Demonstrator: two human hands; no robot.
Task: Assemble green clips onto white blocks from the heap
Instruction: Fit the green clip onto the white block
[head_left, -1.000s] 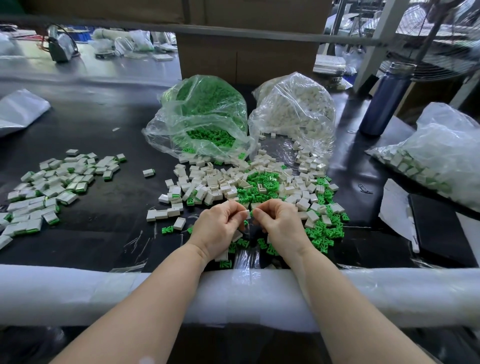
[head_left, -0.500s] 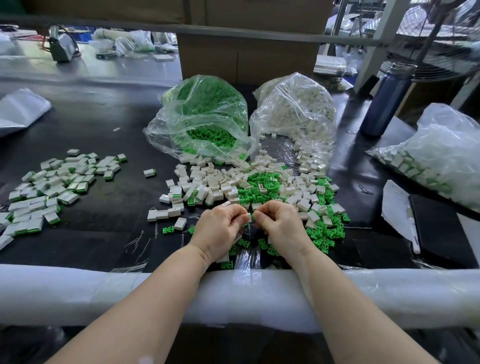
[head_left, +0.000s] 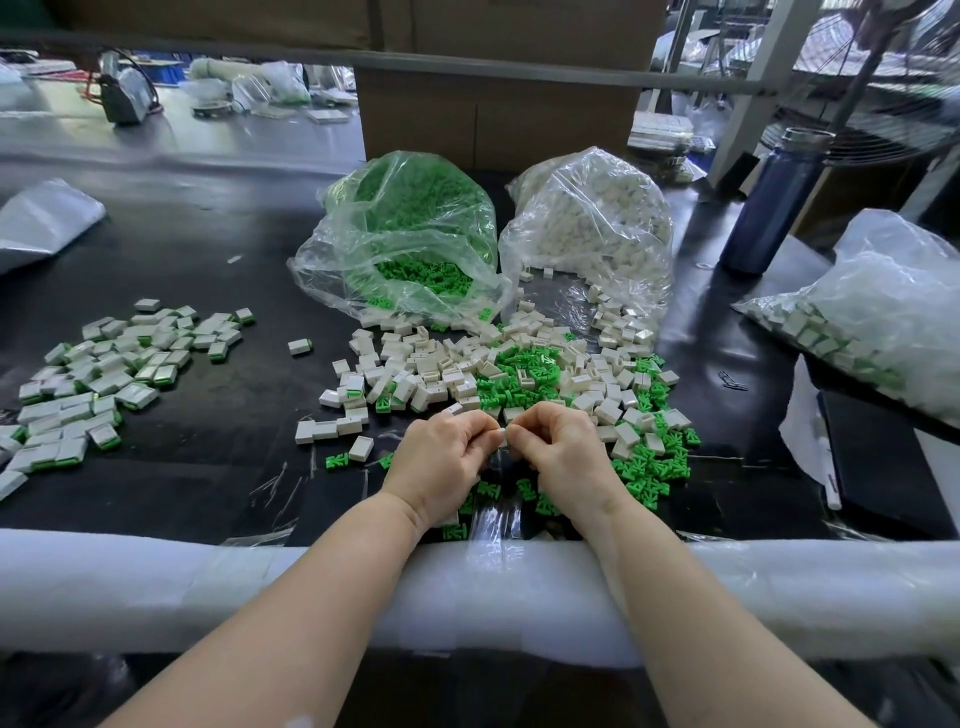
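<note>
Bags (head_left: 405, 249) hold green clips (head_left: 421, 278), white blocks (head_left: 597, 208).

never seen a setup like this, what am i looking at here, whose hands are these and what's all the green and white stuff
There is no machine: a person works with bare hands, filmed by one wide-angle camera worn on the head, looking down. The left hand and right hand meet at the fingertips, pinching a small white plastic block between them; whether a clip is going on it is hidden by the fingers. On the black worktable just beyond lies the mixed heap of loose white blocks and green plastic clips. Behind it stand a clear bag of green clips and a clear bag of white blocks. To the left lies a spread of finished white blocks with green edges. At the right stand a dark blue metal bottle and another bag of finished pieces.
</note>
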